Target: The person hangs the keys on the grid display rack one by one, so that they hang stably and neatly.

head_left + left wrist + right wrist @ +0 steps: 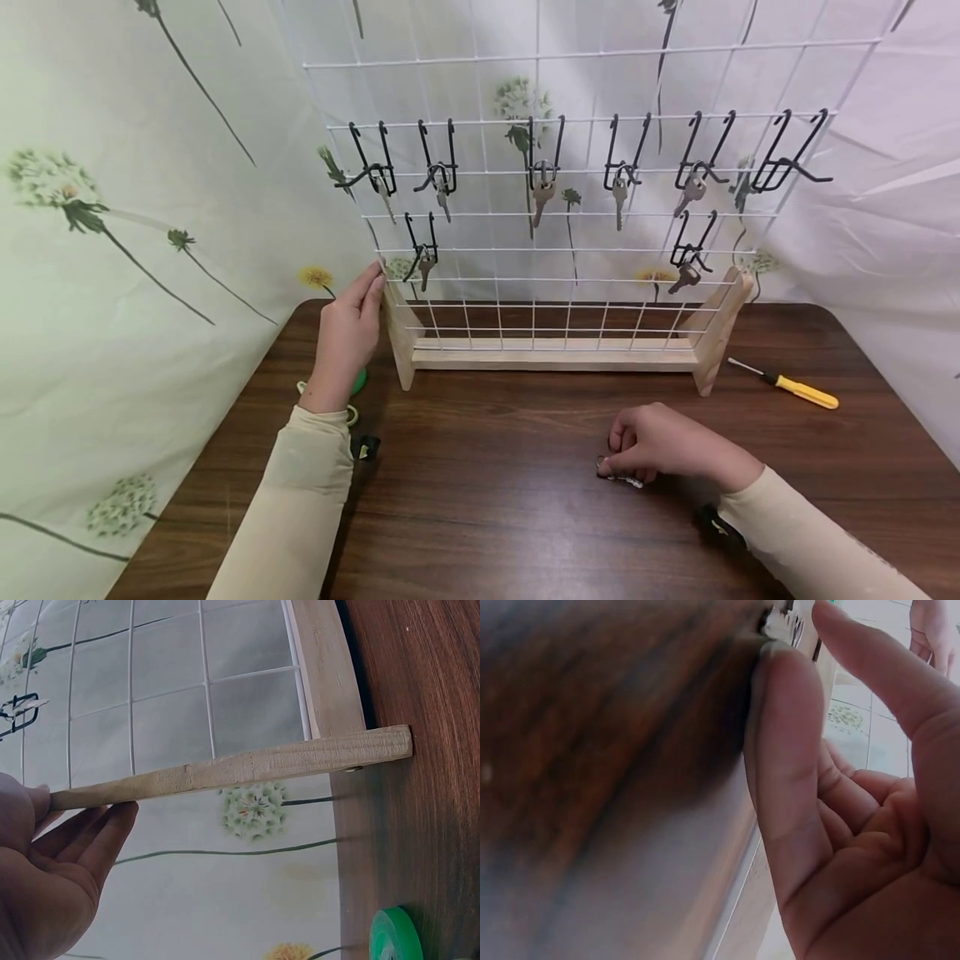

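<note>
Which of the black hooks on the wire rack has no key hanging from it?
The top-right hook, at the far right end of the upper row. Its prongs are bare, while every other hook on the wire rack carries a key.

the key [619, 478] under the right hand [660, 450] is mostly covered by curled fingers in the head view; only its ring and a toothed bit show. in the right wrist view it is cut off by the top edge [784, 619], and the surface [592, 735] there is a brown blur. the green roll [361, 381] sits half hidden behind the left hand [347, 333] and is cut by the bottom edge in the left wrist view [395, 937]. a small black thing [365, 448] beside the left sleeve is too small to tell. the rack [555, 357] loses its top past the frame.
</note>
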`<control>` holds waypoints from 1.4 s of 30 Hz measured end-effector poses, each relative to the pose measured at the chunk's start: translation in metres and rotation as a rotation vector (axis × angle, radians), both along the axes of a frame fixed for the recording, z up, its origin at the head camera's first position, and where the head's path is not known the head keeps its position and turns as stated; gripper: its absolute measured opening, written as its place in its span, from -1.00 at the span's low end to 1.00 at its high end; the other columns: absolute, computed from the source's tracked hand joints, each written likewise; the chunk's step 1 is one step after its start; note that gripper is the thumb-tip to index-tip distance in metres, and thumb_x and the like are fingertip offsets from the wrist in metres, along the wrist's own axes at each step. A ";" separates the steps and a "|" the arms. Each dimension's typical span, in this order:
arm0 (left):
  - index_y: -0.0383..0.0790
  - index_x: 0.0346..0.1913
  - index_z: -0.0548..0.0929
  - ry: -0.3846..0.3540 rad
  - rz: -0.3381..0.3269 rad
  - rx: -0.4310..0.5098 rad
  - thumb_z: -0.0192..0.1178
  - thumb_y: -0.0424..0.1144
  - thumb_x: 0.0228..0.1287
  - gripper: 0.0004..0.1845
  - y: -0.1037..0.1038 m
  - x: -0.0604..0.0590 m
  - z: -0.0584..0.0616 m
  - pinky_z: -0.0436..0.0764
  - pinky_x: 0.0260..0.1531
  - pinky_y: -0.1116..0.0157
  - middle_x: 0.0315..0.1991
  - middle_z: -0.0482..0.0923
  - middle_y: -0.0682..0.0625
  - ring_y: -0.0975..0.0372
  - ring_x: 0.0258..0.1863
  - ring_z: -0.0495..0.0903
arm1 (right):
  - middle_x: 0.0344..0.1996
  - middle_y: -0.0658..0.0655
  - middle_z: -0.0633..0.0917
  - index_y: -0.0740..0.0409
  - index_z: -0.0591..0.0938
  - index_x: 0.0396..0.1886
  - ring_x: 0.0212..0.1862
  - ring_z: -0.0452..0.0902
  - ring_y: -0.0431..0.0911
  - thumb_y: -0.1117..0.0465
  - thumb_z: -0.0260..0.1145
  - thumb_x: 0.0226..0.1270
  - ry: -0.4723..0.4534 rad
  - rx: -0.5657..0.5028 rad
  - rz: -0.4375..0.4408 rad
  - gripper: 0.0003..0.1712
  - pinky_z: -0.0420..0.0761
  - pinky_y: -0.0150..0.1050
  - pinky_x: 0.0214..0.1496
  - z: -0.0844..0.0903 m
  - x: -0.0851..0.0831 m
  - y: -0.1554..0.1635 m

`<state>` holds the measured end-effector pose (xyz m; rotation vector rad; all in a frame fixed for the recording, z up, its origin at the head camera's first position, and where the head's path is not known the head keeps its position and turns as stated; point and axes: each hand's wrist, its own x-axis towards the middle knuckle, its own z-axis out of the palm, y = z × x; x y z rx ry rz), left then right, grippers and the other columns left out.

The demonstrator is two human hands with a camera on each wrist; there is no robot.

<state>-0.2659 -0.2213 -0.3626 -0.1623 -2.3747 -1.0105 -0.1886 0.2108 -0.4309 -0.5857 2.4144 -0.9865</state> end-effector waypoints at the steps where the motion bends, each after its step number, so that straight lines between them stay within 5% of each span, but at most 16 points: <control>1: -0.15 0.53 0.54 -0.003 0.000 0.000 0.00 -0.07 0.76 -0.52 0.000 0.000 0.000 0.59 0.39 -0.18 0.45 0.56 -0.21 -0.12 0.44 0.58 | -0.63 -0.06 0.74 0.10 0.63 -0.35 -0.62 0.66 -0.17 -0.07 0.64 0.24 0.005 0.007 0.005 -0.58 0.68 -0.24 -0.52 0.000 0.000 -0.001; 24: -0.16 0.53 0.54 0.005 -0.003 -0.001 0.01 -0.08 0.75 -0.53 0.000 0.001 0.000 0.63 0.35 -0.18 0.43 0.57 -0.21 -0.10 0.42 0.60 | -0.78 -0.03 0.68 0.03 0.62 -0.54 -0.72 0.59 -0.27 0.10 0.67 0.13 -0.007 0.088 0.047 -0.66 0.69 -0.24 -0.54 0.011 0.001 -0.010; 42: -0.17 0.53 0.54 0.007 -0.003 -0.005 0.01 -0.06 0.75 -0.52 -0.001 0.001 0.000 0.59 0.40 -0.18 0.45 0.55 -0.20 -0.11 0.44 0.58 | -0.70 0.00 0.70 0.10 0.65 -0.56 -0.67 0.61 -0.24 0.19 0.62 0.21 -0.094 0.093 0.063 -0.70 0.70 -0.28 -0.53 0.016 0.001 -0.016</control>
